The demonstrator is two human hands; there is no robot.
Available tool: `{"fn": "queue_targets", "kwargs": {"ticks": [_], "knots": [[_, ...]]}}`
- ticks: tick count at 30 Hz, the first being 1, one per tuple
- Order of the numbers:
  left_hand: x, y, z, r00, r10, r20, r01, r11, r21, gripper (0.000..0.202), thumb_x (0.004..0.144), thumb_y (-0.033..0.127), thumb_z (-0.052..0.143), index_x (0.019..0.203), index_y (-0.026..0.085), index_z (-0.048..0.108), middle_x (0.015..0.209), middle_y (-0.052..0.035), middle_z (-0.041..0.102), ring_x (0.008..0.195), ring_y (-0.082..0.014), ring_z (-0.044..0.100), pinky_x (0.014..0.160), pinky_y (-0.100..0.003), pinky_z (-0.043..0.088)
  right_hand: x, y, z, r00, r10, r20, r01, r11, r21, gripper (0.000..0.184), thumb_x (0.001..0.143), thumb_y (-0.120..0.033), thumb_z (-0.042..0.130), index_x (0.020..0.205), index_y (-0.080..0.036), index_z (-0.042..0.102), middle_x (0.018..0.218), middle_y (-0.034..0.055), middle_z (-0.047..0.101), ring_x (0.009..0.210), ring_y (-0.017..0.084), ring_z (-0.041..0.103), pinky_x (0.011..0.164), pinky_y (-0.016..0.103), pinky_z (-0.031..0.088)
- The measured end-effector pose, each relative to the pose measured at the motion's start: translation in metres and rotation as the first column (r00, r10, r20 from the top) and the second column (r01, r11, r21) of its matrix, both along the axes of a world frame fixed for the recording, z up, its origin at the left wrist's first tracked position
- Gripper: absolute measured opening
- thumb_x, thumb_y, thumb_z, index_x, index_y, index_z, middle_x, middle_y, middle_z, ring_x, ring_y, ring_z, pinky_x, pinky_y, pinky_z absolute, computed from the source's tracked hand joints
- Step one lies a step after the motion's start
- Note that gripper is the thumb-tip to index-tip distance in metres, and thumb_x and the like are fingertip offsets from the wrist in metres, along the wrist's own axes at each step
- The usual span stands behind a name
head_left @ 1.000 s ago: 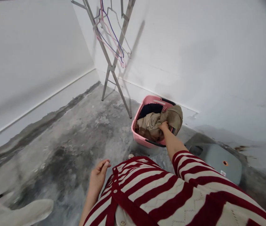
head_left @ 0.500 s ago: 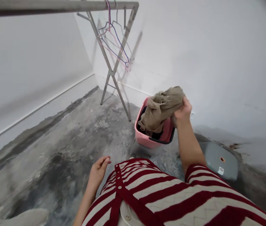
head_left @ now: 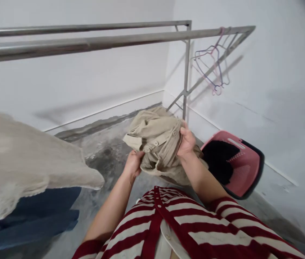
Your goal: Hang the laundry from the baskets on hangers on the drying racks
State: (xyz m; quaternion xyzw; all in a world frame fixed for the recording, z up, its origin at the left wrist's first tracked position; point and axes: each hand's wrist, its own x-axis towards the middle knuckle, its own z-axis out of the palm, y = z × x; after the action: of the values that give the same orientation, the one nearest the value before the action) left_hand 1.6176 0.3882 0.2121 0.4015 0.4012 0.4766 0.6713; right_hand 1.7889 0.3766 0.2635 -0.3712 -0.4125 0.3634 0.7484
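Below the drying-rack rails (head_left: 87, 43), beside the pink laundry basket (head_left: 245, 172), a bunched khaki garment (head_left: 155, 140), possibly a shirt, is being clamped by the left hand (head_left: 134, 163) and right hand (head_left: 187, 141); its hanging folds risk being dragged on the gritty floor (head_left: 106, 158).

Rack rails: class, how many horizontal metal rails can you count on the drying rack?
2. The rear rail runs along the top to the upright post; the front rail runs just below it, carrying wire hangers at its right end. Others may lie out of frame.

Rack bars (head_left: 93, 42) close above, overhead.
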Motion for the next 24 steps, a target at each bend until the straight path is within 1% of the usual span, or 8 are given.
{"fn": "queue_targets", "kwargs": {"ticks": [4, 6, 8, 11, 15, 17, 22, 24], "knots": [[-0.055, 0.027, 0.029, 0.916, 0.397, -0.064, -0.385, 0.911, 0.145, 0.047, 0.058, 0.048, 0.073, 0.09, 0.015, 0.061, 0.071, -0.001, 0.068, 0.064, -0.016, 0.064, 0.064, -0.028, 0.052, -0.004, -0.003, -0.063, 0.968, 0.149, 0.203, -0.119, 0.981, -0.152, 0.024, 0.078, -0.045, 0.04, 0.081, -0.022, 0.046, 0.075, 0.0034, 0.058, 0.076, 0.02, 0.059, 0.066, 0.032, 0.047], [-0.073, 0.031, 0.045, 0.876, 0.448, -0.178, -0.392, 0.877, 0.28, 0.041, 0.063, 0.05, 0.069, 0.083, 0.014, 0.061, 0.066, 0.0007, 0.065, 0.059, -0.0132, 0.06, 0.057, -0.023, 0.048, 0.003, -0.006, -0.092, 0.844, 0.352, 0.403, -0.221, 0.915, -0.337, 0.021, 0.078, -0.042, 0.047, 0.077, -0.021, 0.048, 0.071, 0.0016, 0.057, 0.071, 0.017, 0.057, 0.067, 0.031, 0.046], [-0.076, 0.032, 0.055, 0.826, 0.419, -0.377, -0.251, 0.872, 0.42, 0.034, 0.07, 0.048, 0.063, 0.072, 0.014, 0.06, 0.059, 0.0023, 0.06, 0.053, -0.0103, 0.054, 0.051, -0.019, 0.042, 0.006, -0.007, -0.106, 0.727, 0.471, 0.499, -0.251, 0.859, -0.446, 0.02, 0.076, -0.039, 0.054, 0.08, -0.02, 0.052, 0.074, 0.0016, 0.06, 0.073, 0.017, 0.058, 0.072, 0.032, 0.047], [-0.061, 0.028, 0.057, 0.664, 0.261, -0.701, 0.184, 0.852, 0.491, 0.028, 0.078, 0.038, 0.055, 0.064, 0.015, 0.059, 0.052, 0.0038, 0.052, 0.049, -0.0089, 0.048, 0.048, -0.018, 0.035, -0.003, -0.003, -0.099, 0.777, 0.356, 0.519, -0.187, 0.918, -0.35, 0.034, 0.077, -0.039, 0.057, 0.104, -0.019, 0.052, 0.101, 0.0078, 0.063, 0.09, 0.018, 0.061, 0.081, 0.034, 0.048], [-0.037, 0.017, 0.055, 0.365, 0.242, -0.899, 0.619, 0.658, 0.428, 0.023, 0.078, 0.019, 0.048, 0.091, 0.021, 0.067, 0.076, 0.0001, 0.068, 0.07, -0.0159, 0.061, 0.063, -0.022, 0.041, -0.032, 0.01, -0.072, 0.693, 0.186, 0.696, -0.13, 0.982, -0.134, 0.059, 0.073, -0.028, 0.062, 0.128, -0.021, 0.042, 0.127, 0.0115, 0.054, 0.111, 0.022, 0.055, 0.091, 0.038, 0.046], [-0.036, 0.014, 0.057, 0.279, 0.337, -0.899, 0.647, 0.626, 0.435, 0.037, 0.076, 0.014, 0.046, 0.106, 0.025, 0.064, 0.093, -0.002, 0.07, 0.082, -0.0195, 0.064, 0.069, -0.025, 0.044, -0.045, 0.016, -0.064, 0.609, 0.117, 0.784, -0.088, 0.993, -0.079, 0.051, 0.074, -0.019, 0.054, 0.125, -0.021, 0.046, 0.124, 0.0101, 0.056, 0.111, 0.022, 0.055, 0.095, 0.04, 0.044], [-0.078, 0.02, 0.057, -0.007, 0.548, -0.837, 0.462, 0.744, 0.483, 0.042, 0.078, 0.015, 0.045, 0.117, 0.023, 0.058, 0.107, -0.0096, 0.063, 0.091, -0.0251, 0.061, 0.073, -0.033, 0.046, -0.051, 0.032, -0.048, 0.491, -0.089, 0.866, 0.049, 0.996, 0.075, 0.033, 0.079, -0.012, 0.038, 0.104, -0.019, 0.057, 0.102, 0.0104, 0.062, 0.1, 0.023, 0.057, 0.09, 0.038, 0.044], [-0.101, 0.026, 0.049, -0.072, 0.634, -0.77, 0.373, 0.733, 0.568, 0.04, 0.078, 0.012, 0.044, 0.113, 0.02, 0.06, 0.115, -0.0118, 0.058, 0.102, -0.0269, 0.056, 0.079, -0.036, 0.045, -0.051, 0.037, -0.043, 0.452, -0.122, 0.884, 0.003, 0.991, 0.136, 0.033, 0.08, -0.012, 0.036, 0.105, -0.019, 0.057, 0.101, 0.0103, 0.061, 0.098, 0.022, 0.057, 0.089, 0.036, 0.045]]}}
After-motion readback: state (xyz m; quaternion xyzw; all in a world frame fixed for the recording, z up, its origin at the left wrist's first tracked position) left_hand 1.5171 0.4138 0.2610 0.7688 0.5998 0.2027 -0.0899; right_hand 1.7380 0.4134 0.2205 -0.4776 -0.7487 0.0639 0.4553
